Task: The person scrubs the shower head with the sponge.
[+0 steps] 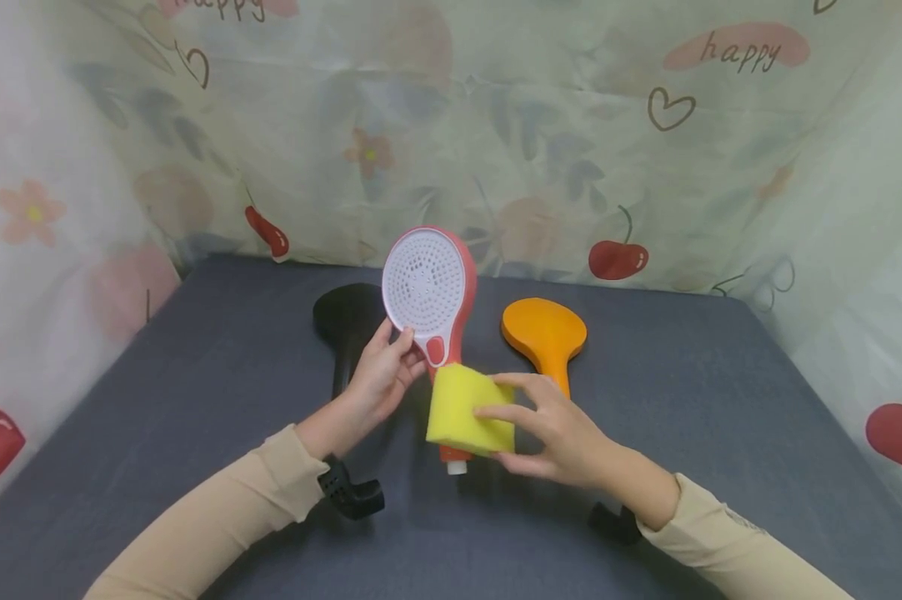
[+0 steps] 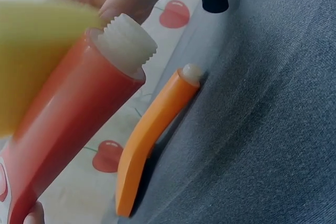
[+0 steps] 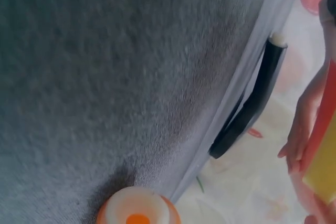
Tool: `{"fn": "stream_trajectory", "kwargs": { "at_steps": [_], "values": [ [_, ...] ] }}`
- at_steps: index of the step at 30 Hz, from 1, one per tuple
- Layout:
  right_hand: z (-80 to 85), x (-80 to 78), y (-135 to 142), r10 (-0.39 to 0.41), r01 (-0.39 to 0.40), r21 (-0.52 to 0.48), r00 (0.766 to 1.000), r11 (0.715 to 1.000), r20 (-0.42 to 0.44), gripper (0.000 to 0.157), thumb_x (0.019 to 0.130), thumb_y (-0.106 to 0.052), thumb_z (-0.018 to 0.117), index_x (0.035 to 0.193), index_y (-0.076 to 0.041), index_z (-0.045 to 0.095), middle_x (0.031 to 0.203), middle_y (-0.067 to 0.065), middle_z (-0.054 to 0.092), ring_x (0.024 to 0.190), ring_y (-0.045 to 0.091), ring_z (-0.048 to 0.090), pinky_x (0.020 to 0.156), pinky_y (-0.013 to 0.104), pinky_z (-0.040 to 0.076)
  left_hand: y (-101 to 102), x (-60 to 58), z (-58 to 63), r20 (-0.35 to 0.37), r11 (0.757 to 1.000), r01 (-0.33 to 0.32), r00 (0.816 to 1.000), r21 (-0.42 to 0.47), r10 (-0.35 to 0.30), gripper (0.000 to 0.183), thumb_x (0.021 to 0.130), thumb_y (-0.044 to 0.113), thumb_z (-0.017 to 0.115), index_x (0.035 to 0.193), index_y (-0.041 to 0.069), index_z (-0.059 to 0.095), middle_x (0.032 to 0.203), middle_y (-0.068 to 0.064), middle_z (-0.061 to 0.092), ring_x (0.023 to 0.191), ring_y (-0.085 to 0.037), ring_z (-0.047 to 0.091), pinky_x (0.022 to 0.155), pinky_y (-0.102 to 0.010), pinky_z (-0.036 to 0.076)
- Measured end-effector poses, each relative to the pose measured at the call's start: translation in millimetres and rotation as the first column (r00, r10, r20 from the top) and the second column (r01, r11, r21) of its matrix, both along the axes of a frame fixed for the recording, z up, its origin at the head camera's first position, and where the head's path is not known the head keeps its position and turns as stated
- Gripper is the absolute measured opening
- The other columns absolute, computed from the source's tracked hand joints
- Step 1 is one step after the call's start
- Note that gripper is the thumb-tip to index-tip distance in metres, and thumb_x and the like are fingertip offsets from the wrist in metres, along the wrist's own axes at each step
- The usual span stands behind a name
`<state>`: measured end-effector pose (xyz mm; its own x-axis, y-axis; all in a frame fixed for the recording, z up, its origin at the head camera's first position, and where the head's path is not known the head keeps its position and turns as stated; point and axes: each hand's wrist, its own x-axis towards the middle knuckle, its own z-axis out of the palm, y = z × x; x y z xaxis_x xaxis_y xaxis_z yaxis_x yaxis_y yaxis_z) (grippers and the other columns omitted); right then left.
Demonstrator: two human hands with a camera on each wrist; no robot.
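My left hand point(image 1: 383, 371) grips a red shower head point(image 1: 426, 283) just below its white spray face, holding it upright over the table. In my right hand point(image 1: 559, 429) is a yellow sponge point(image 1: 462, 410), pinched between fingers and thumb against the shower head's handle. The white threaded end point(image 2: 128, 43) of that handle sticks out below the sponge. In the right wrist view the sponge point(image 3: 323, 169) overlaps the red handle at the right edge.
A black shower head point(image 1: 349, 312) lies face down on the dark grey table point(image 1: 196, 417), left of the red one. An orange shower head point(image 1: 544, 329) lies to the right, behind my right hand. Printed fabric point(image 1: 541, 158) hangs around the back and sides.
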<state>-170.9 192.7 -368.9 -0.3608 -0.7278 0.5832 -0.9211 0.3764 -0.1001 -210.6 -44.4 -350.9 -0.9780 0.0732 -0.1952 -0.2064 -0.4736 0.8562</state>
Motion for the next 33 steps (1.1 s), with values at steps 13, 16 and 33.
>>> {"fn": "stream_trajectory", "kwargs": {
  "at_steps": [13, 16, 33],
  "values": [
    [2.4, -1.2, -0.1, 0.007, -0.006, -0.016, 0.996, 1.000, 0.093, 0.042, 0.086, -0.045, 0.059, 0.121, -0.021, 0.056, 0.127, 0.013, 0.049, 0.113, 0.024, 0.047, 0.085, 0.040, 0.050, 0.7, 3.7, -0.2, -0.021, 0.999, 0.032, 0.999, 0.013, -0.032, 0.051, 0.101, 0.014, 0.035, 0.148, 0.018, 0.018, 0.114, -0.003, 0.051, 0.082, -0.005, 0.061, 0.079, -0.021, 0.055],
    [2.4, 2.0, -0.2, 0.040, -0.041, 0.011, 0.997, 0.999, 0.059, 0.041, 0.086, -0.044, 0.058, 0.121, -0.022, 0.057, 0.127, 0.014, 0.049, 0.113, 0.025, 0.048, 0.086, 0.041, 0.049, 0.0, 3.8, -0.2, -0.032, 0.999, 0.041, 0.999, 0.005, -0.040, 0.051, 0.101, 0.014, 0.035, 0.148, 0.017, 0.017, 0.117, -0.003, 0.052, 0.085, -0.004, 0.062, 0.082, -0.023, 0.055],
    [4.6, 5.7, -3.5, 0.088, -0.089, 0.040, 0.996, 0.995, 0.024, 0.040, 0.081, -0.036, 0.068, 0.119, -0.025, 0.058, 0.127, 0.014, 0.048, 0.114, 0.023, 0.047, 0.087, 0.039, 0.048, 4.7, 6.2, -0.1, -0.072, 0.987, 0.152, 0.985, -0.051, -0.156, 0.055, 0.093, 0.010, 0.054, 0.140, 0.010, 0.026, 0.111, -0.005, 0.059, 0.086, -0.005, 0.063, 0.076, -0.019, 0.054]
  ]
}}
